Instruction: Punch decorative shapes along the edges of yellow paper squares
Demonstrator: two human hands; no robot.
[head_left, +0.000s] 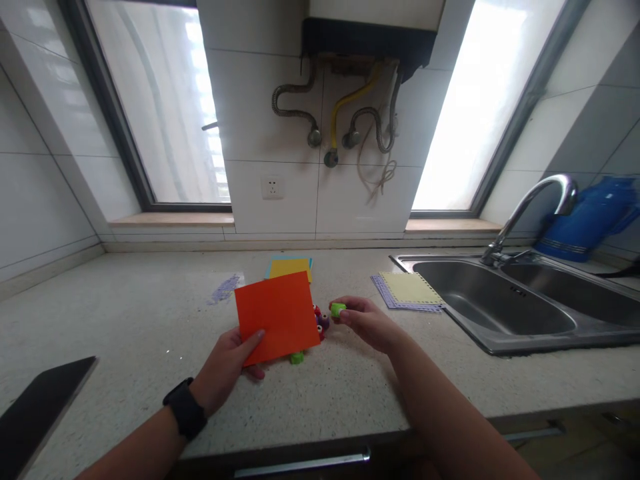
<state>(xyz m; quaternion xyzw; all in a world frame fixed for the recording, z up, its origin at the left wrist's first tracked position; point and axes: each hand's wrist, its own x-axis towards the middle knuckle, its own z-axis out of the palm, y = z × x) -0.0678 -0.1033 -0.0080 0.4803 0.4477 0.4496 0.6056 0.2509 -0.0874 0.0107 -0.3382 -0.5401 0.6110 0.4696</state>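
Note:
My left hand [235,353] grips a bright orange-red sheet of paper [277,317] by its lower left corner, thumb on top. The sheet is tilted and raised over the counter. My right hand [367,323] pinches a small lime-green piece [337,309] between thumb and fingers, just right of the sheet; its exact kind does not show. Small red and purple pieces [324,323] with round pale spots peek out from behind the sheet's right edge. Below the sheet's bottom edge another green piece [297,358] shows in part. The sheet hides whatever else lies behind it.
Yellow and blue sheets [290,268] lie behind the orange-red one. Pale yellow and lilac sheets with perforated edges [409,291] lie beside the steel sink [500,340]. A lilac patch [225,290] is on the counter [125,313]. A dark flat panel [47,407] sits at lower left.

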